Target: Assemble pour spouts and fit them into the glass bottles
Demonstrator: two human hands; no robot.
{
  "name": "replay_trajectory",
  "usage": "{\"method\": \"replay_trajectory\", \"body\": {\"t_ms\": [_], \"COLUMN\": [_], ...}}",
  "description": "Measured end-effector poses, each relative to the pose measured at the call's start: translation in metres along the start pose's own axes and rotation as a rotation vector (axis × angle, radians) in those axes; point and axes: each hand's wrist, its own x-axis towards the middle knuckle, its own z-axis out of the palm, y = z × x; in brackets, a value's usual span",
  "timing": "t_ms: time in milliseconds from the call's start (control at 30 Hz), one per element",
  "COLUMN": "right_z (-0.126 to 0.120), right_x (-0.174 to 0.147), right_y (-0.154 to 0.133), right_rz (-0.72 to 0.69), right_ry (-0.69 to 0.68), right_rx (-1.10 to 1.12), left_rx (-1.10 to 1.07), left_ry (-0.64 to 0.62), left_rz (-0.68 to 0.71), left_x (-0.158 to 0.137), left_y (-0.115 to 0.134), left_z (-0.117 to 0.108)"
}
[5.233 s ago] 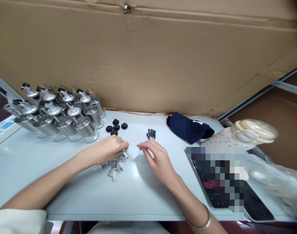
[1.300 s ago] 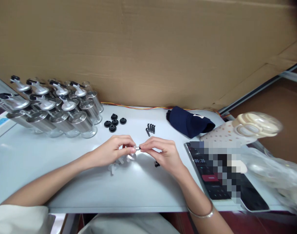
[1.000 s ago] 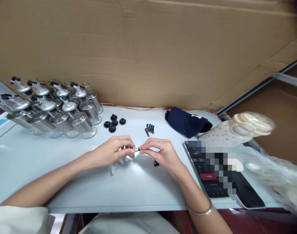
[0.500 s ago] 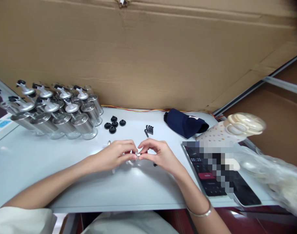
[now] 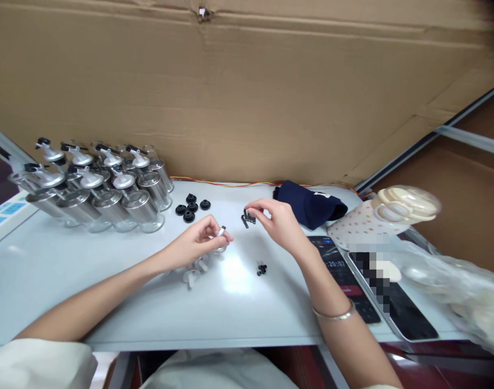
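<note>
Two hands apart: right hand outstretched.

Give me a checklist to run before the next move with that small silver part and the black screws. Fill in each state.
1. Left hand grips the small silver part: ok.
2. Right hand fingers on the black screws: ok.
3. One screw pinched and lifted: cannot tell.
4. Loose silver parts apart from the held one: ok.
5. Black washers undisturbed beside the bottles: ok.
6. Small black piece lies loose mid-table: ok.
</note>
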Motion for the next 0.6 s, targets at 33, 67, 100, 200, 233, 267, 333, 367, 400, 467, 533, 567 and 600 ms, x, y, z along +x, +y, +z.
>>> {"method": "replay_trajectory", "body": {"t_ms": [33,67,100,200,233,267,333,367,400,467,533,567,600], "right_z": [0.003,0.006,0.010,0.022,0.026,0.030,0.035,0.037,0.039,0.041,0.043,0.043,0.043], "right_x": [0.004,0.007,0.009,0.011,0.011,0.010,0.010,0.009,0.009,0.010,0.010,0.010,0.009], "right_y": [0.007,0.013,0.019,0.030,0.031,0.032,0.034,0.034,0.034,0.035,0.036,0.036,0.036], "right_rz": [0.016,0.036,0.052,0.090,0.097,0.100,0.105,0.106,0.107,0.110,0.116,0.119,0.121], "right_ry": [0.004,-0.016,-0.063,-0.168,-0.181,-0.187,-0.203,-0.209,-0.211,-0.207,-0.189,-0.176,-0.161], "right_rx": [-0.118,-0.227,-0.312,-0.414,-0.414,-0.409,-0.400,-0.391,-0.381,-0.352,-0.309,-0.280,-0.246], "left_rx": [-0.058,-0.091,-0.106,-0.101,-0.072,-0.032,0.043,0.066,0.076,0.084,0.081,0.072,0.060], "left_ry": [0.022,0.045,0.064,0.063,0.048,0.025,-0.022,-0.040,-0.051,-0.053,-0.035,-0.028,-0.020], "left_rz": [-0.011,-0.026,-0.046,-0.087,-0.088,-0.082,-0.069,-0.069,-0.075,-0.105,-0.143,-0.157,-0.166], "left_x": [0.002,0.004,0.005,0.008,0.008,0.008,0.008,0.007,0.007,0.006,0.006,0.007,0.007], "left_y": [-0.002,-0.003,-0.004,-0.005,-0.005,-0.004,-0.004,-0.004,-0.005,-0.007,-0.011,-0.012,-0.013], "left_z": [-0.001,-0.002,-0.003,-0.004,-0.004,-0.004,-0.004,-0.004,-0.005,-0.005,-0.005,-0.006,-0.006]}}
